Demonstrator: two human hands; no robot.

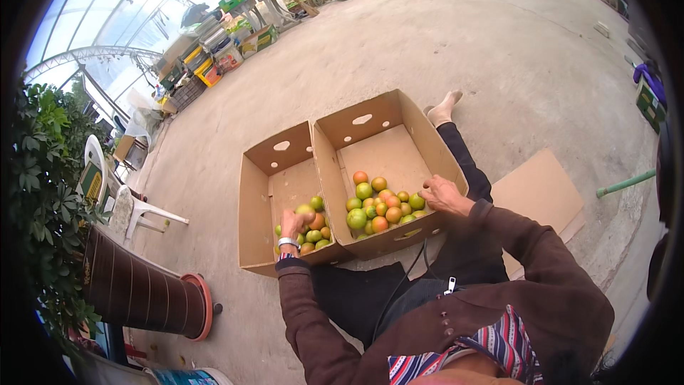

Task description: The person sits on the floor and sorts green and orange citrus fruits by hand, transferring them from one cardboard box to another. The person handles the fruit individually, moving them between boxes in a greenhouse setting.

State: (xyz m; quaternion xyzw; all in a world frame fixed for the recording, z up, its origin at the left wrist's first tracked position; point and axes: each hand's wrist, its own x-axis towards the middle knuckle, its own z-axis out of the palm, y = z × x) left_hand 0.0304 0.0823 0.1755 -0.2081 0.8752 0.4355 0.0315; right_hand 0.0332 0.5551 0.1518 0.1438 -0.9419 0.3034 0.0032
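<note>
Two cardboard boxes with cut-out holes lie side by side in front of me on the floor. In the left box (253, 208) my left hand (295, 224) has its fingers around a slightly blurred, pale green tomato (304, 209). Other green and orange tomatoes (314, 236) lie below that hand. The right box (368, 104) holds a larger group of tomatoes (393, 201), gathered toward its near side. Over this box's right wall, my right hand (448, 195) has its fingers bent and apart beside a green tomato (417, 201), with nothing visible in them.
My outstretched leg (464, 158) runs along the right box. A flat cardboard sheet (537, 192) lies to the right. At left stand a large brown planter (144, 283) and a white plastic chair (144, 211). Stacked crates and buckets (206, 64) line the far left of the concrete floor (481, 37).
</note>
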